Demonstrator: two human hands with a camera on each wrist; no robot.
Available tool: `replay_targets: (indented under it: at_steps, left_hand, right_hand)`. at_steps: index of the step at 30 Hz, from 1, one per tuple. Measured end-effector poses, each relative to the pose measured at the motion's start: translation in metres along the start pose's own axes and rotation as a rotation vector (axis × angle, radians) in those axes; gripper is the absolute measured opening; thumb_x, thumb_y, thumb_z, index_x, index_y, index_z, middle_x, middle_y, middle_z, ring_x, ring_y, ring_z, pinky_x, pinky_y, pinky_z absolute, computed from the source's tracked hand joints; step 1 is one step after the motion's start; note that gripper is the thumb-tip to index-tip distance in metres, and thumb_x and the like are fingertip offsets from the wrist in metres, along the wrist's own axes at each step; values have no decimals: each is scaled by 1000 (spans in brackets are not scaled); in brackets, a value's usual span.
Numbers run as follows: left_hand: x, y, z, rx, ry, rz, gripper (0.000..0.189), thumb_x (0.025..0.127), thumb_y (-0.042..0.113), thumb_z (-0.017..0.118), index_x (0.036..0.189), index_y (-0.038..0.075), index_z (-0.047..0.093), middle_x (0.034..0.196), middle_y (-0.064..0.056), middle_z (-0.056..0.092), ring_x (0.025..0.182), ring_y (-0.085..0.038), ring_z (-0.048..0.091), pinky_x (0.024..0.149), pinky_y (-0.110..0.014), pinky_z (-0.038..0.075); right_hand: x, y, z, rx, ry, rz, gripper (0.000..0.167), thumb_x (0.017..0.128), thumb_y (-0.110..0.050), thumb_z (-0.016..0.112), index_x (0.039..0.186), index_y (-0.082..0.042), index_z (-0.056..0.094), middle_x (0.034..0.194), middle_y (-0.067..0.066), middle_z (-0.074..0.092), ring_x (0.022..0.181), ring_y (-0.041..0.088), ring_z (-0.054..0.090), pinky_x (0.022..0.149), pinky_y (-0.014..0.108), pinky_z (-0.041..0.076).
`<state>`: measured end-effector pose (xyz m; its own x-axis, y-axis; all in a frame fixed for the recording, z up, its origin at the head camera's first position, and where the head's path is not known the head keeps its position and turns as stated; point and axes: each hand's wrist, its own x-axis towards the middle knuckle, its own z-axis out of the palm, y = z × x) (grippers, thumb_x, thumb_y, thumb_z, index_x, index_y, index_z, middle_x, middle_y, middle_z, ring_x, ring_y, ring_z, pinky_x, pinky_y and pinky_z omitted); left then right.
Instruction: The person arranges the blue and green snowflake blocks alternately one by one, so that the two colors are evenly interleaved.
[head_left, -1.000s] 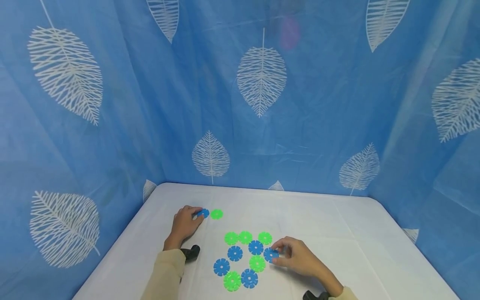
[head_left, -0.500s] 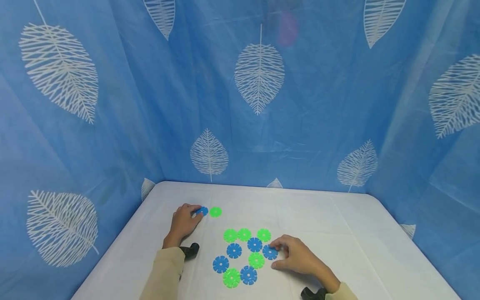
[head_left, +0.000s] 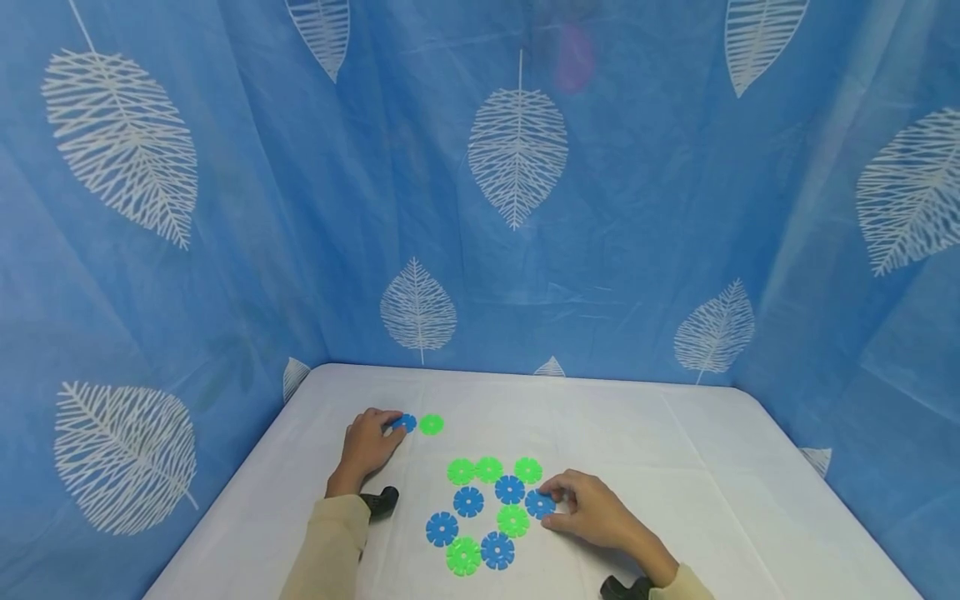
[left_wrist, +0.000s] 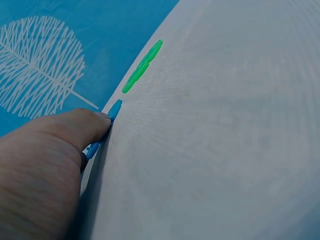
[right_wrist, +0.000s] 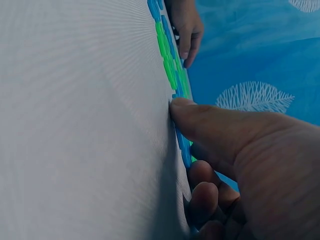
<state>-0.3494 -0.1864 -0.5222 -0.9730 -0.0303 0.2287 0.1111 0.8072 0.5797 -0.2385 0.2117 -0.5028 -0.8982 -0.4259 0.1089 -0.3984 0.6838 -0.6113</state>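
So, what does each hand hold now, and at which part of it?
The left hand holds a blue disc at its near-left edge, flat on the table. The right hand pinches another blue disc at its right rim.

Two bare hands, long beige sleeves (head_left: 330, 542) to the wrists, a black wrist-mounted device (head_left: 381, 502) under each.

both arms stretched forward, left hand (head_left: 369, 443) further out, right hand (head_left: 592, 510) closer in, fingers curled, pinching.
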Motion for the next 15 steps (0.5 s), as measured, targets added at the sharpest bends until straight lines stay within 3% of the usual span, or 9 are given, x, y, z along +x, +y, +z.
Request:
replay_targets:
  at_steps: [15]
  left_hand:
    - [0, -2, 1, 3, 5, 3, 40, 93, 32, 69, 128, 14, 69, 123, -13, 63, 118, -33, 57, 99, -53, 43]
  right_hand:
    - [1, 2, 3, -34, 23, -1, 36, 83, -40, 80, 112, -21, 72, 89, -13, 60, 69, 0, 47, 63, 21, 43]
